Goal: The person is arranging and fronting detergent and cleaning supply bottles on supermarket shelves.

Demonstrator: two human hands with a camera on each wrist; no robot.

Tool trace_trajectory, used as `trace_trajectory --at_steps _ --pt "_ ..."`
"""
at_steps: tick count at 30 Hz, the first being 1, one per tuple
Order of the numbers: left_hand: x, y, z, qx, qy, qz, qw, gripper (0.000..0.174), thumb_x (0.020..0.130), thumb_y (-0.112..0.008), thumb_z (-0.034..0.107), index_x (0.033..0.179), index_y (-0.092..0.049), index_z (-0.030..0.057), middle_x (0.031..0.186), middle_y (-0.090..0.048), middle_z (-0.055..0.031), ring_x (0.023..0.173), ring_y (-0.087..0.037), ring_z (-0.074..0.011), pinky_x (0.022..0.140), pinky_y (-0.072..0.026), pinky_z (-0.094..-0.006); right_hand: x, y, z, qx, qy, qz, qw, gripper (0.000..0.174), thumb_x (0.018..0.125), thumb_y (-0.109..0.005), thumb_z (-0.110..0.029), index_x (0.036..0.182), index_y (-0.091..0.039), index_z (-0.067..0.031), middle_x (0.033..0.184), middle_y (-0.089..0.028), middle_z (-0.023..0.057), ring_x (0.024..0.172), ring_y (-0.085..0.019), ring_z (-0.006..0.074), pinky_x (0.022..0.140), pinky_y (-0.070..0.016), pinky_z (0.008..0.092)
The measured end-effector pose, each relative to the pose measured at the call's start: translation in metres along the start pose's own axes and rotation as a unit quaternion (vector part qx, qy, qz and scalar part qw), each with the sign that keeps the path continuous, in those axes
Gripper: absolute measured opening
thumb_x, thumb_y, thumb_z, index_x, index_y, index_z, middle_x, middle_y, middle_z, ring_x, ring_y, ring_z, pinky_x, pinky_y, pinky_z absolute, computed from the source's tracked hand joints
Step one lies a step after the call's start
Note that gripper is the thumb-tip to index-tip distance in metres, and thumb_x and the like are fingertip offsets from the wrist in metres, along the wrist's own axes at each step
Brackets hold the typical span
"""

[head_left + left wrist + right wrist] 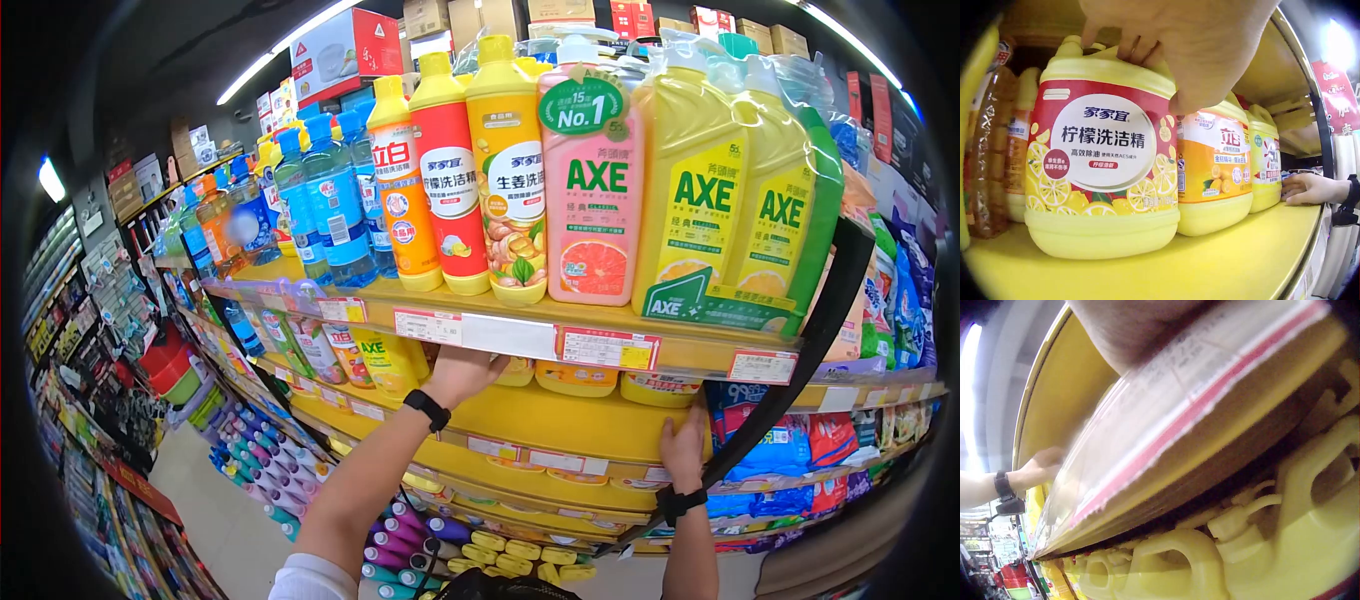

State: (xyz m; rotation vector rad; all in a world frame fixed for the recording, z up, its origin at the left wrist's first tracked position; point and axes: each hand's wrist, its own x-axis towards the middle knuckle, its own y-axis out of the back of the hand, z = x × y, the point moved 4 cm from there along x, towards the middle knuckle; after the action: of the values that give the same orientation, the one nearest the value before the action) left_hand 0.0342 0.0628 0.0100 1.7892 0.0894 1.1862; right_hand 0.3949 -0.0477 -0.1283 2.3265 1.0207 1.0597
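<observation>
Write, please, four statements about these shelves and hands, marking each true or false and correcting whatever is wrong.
1. The left hand is at the top of a large yellow plastic jug with a red lemon label. True.
2. The tall pink plastic bottle bears a round green tag. True.
3. Both hands hold blue bottles. False: the right hand rests at the flat yellow shelf.
4. The left wrist is bare. False: it wears a black band.

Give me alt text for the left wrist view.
The left hand grips the top of a large, lemon-labelled yellow jug. Two more yellow jugs stand to its right on a yellow shelf, with the right hand beyond them.
</observation>
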Motion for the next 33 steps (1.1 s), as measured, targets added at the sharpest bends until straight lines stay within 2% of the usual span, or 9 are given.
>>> trace_trajectory --at_steps 6,9,15,18,21,24,27,30,33 --pt "0.022 -0.023 -0.008 0.06 -0.078 0.016 0.995 0.026 0.09 -0.061 0.028 0.11 -0.067 0.0121 0.107 -0.068 -0.0122 0.098 -0.065 -0.0328 0.085 -0.0512 -0.0457 0.0 -0.003 0.004 -0.006 0.001 0.002 1.0 0.061 0.087 -0.063 -0.008 0.137 -0.036 0.012 0.137 -0.043 0.0348 0.129 -0.041 0.0484 0.109 -0.0361 0.0445" --pt "0.026 -0.034 -0.018 -0.002 -0.061 0.004 0.998 0.028 0.091 -0.059 0.029 0.115 -0.064 0.0155 0.11 -0.067 -0.0092 0.099 -0.064 -0.0305 0.084 -0.051 -0.0455 -0.001 -0.003 0.003 -0.013 0.002 0.008 1.0 0.061 0.088 -0.063 -0.009 0.138 -0.035 0.0122 0.138 -0.042 0.035 0.13 -0.04 0.0483 0.109 -0.0357 0.0446" --pt "0.031 -0.028 -0.021 0.002 -0.067 0.036 0.997 0.033 0.093 -0.058 0.034 0.121 -0.06 0.0166 0.118 -0.065 -0.008 0.107 -0.063 -0.027 0.089 -0.0506 -0.0432 0.0 -0.001 0.0 -0.018 0.002 -0.004 1.0 0.062 0.088 -0.062 -0.009 0.139 -0.034 0.0121 0.139 -0.042 0.0354 0.13 -0.04 0.0488 0.11 -0.0354 0.0447" --pt "0.031 -0.029 -0.027 0.007 -0.063 0.042 0.997 0.034 0.094 -0.058 0.034 0.123 -0.06 0.0166 0.119 -0.065 -0.008 0.108 -0.062 -0.0267 0.09 -0.0504 -0.0428 0.001 -0.001 0.002 -0.005 -0.024 -0.042 0.999 0.068 0.09 -0.06 -0.011 0.145 -0.027 0.0108 0.147 -0.035 0.0338 0.137 -0.034 0.0462 0.115 -0.0304 0.0446" --pt "0.031 -0.029 -0.032 0.014 -0.059 0.052 0.997 0.035 0.094 -0.058 0.035 0.124 -0.059 0.0167 0.12 -0.064 -0.0079 0.109 -0.062 -0.0264 0.091 -0.0502 -0.0424 0.002 -0.002 0.005 -0.012 0.015 0.005 1.0 0.06 0.088 -0.062 -0.009 0.137 -0.035 0.0122 0.138 -0.042 0.0356 0.129 -0.04 0.0492 0.11 -0.0355 0.0448" --pt "0.031 -0.026 -0.036 0.019 -0.055 0.059 0.997 0.036 0.094 -0.057 0.036 0.125 -0.058 0.0167 0.122 -0.064 -0.0079 0.111 -0.062 -0.0261 0.092 -0.05 -0.0421 0.003 -0.006 0.009 -0.021 0.0 -0.002 1.0 0.059 0.088 -0.062 -0.009 0.137 -0.036 0.0123 0.137 -0.043 0.0357 0.128 -0.041 0.0496 0.109 -0.0359 0.0449" --pt "0.031 -0.022 -0.033 0.013 -0.056 0.04 0.998 0.037 0.095 -0.057 0.037 0.126 -0.057 0.0168 0.123 -0.064 -0.0078 0.112 -0.061 -0.0259 0.093 -0.0498 -0.0417 0.002 -0.001 0.002 -0.022 0.009 0.004 1.0 0.059 0.088 -0.062 -0.009 0.136 -0.035 0.013 0.136 -0.043 0.0363 0.128 -0.041 0.0503 0.109 -0.0358 0.0453" --pt "0.038 0.0 -0.012 -0.032 -0.047 -0.055 0.997 0.041 0.094 -0.059 0.037 0.128 -0.056 0.0158 0.124 -0.063 -0.0079 0.115 -0.06 -0.0269 0.097 -0.0485 -0.0407 0.003 -0.005 0.008 -0.023 -0.013 -0.014 1.0 0.059 0.089 -0.062 -0.01 0.136 -0.036 0.0144 0.136 -0.043 0.0375 0.129 -0.04 0.0506 0.11 -0.0349 0.0455" --pt "0.036 0.019 0.009 -0.031 -0.101 -0.021 0.994 0.041 0.09 -0.065 0.035 0.124 -0.059 0.0137 0.121 -0.065 -0.008 0.111 -0.061 -0.0292 0.094 -0.0496 -0.0413 0.002 -0.005 0.008 -0.02 0.001 -0.007 1.0 0.06 0.089 -0.062 -0.012 0.135 -0.036 0.0153 0.137 -0.042 0.0386 0.129 -0.04 0.0508 0.111 -0.0341 0.0458"
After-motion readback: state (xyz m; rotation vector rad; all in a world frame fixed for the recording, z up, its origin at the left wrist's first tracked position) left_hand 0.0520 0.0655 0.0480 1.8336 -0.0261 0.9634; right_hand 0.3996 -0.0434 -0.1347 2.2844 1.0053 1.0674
